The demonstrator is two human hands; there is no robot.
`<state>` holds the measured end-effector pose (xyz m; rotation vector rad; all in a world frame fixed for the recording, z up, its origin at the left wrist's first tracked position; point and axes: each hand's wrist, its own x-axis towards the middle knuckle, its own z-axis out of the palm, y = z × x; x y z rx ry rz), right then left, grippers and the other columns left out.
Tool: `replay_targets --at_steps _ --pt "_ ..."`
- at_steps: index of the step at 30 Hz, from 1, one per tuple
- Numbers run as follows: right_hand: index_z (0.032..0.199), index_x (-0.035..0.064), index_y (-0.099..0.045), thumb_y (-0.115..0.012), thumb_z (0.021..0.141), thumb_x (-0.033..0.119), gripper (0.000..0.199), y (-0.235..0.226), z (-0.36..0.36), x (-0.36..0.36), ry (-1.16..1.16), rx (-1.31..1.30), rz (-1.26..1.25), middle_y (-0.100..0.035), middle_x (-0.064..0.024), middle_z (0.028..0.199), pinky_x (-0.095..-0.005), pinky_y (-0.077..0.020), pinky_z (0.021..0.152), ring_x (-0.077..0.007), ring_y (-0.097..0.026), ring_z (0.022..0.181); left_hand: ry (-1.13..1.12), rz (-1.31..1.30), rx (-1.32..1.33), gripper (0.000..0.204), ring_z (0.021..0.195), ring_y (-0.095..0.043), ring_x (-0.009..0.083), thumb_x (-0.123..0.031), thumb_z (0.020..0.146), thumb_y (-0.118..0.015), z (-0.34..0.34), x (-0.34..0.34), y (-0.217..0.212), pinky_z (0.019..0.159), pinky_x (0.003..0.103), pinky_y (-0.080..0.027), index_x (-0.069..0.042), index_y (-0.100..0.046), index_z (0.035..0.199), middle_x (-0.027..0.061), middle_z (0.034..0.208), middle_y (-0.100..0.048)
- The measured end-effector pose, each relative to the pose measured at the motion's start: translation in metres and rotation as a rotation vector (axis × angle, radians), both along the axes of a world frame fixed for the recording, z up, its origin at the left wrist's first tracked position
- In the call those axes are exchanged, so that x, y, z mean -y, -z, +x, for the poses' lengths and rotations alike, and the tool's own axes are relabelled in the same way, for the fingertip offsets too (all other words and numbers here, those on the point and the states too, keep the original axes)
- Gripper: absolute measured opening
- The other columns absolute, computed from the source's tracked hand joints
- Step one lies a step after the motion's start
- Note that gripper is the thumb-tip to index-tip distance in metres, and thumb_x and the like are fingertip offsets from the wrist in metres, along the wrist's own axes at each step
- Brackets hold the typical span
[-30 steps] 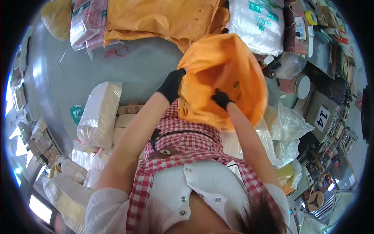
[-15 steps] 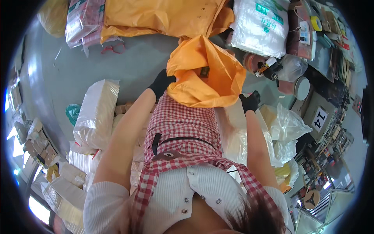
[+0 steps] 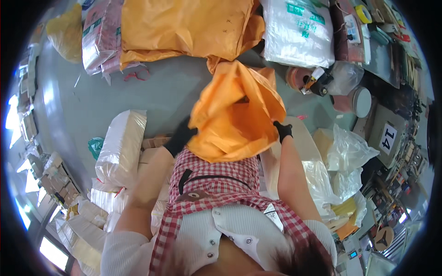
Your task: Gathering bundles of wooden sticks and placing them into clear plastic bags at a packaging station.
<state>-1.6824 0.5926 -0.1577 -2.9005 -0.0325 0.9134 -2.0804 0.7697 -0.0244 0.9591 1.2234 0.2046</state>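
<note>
An orange plastic sack point(image 3: 216, 133) hangs in front of my apron with its wide mouth facing up toward me. My left hand point(image 3: 182, 137), in a black glove, grips the sack's left rim. On the opposite side my right hand point(image 3: 283, 130), also black-gloved, pinches the rim. The fingers of both hands are partly hidden by the folds. The sack's inside is mostly in shadow, so I cannot make out what it holds. Its far end reaches up to a larger orange sack point(image 3: 184, 30) lying on the grey table.
Clear-wrapped white packages point(image 3: 122, 152) are piled at my left. A white wrapped bundle point(image 3: 299, 34) lies far right, near a jar with a pale lid point(image 3: 361, 102) and a yellow tape roll point(image 3: 363, 14). Crumpled clear plastic bags point(image 3: 347, 149) sit at my right. A pink wrapped bundle point(image 3: 101, 37) lies far left.
Both hands have drawn the orange sack closer to my body, and its mouth has changed shape. The whole view has also shifted slightly.
</note>
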Motion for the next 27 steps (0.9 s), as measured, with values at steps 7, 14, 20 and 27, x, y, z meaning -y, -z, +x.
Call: replay_targets --at_steps 7,14,20,27 --pt "0.086 0.0041 -0.060 -0.058 0.082 0.032 0.028 0.012 0.008 0.010 -0.017 -0.414 0.448 -0.051 -0.0085 0.059 -0.0417 -0.0404 0.046 -0.0275 -0.053 0.054 0.271 0.039 -0.221 0.070 0.113 -0.054 0.0253 -0.015 0.070 -0.071 0.033 0.027 -0.031 0.094 0.036 -0.043 0.004 -0.041 0.131 0.0197 0.121 -0.056" --pt "0.097 -0.0020 -0.064 -0.056 0.085 0.020 0.026 -0.236 0.016 -0.092 -0.055 -0.620 1.002 -0.064 -0.0032 0.083 -0.0249 -0.0468 0.062 -0.0122 -0.062 0.072 -0.212 -0.143 0.290 0.054 0.103 -0.060 0.0218 -0.006 0.074 -0.063 -0.003 -0.078 -0.100 0.090 0.033 -0.048 0.003 -0.049 0.126 0.0121 0.118 -0.060" --pt "0.091 0.0004 -0.067 -0.063 0.083 0.026 0.027 -0.257 0.024 -0.067 -0.070 -0.456 0.917 -0.061 0.0017 0.073 -0.0259 -0.0430 0.055 -0.0099 -0.056 0.063 -0.214 0.117 0.205 0.052 0.102 -0.058 0.0197 -0.004 0.073 -0.062 -0.013 -0.068 -0.143 0.091 0.030 -0.045 0.004 -0.051 0.123 0.0084 0.114 -0.061" --pt "0.102 0.0007 -0.065 -0.065 0.077 0.023 0.033 -0.169 0.003 -0.059 -0.625 -0.211 0.847 -0.067 -0.0182 0.091 -0.0401 -0.0486 0.074 -0.0330 -0.065 0.085 -0.578 0.089 0.007 0.035 0.086 -0.062 0.0231 -0.005 0.077 -0.059 -0.101 -0.039 -0.052 0.075 0.033 -0.052 0.002 -0.056 0.110 0.0119 0.101 -0.062"
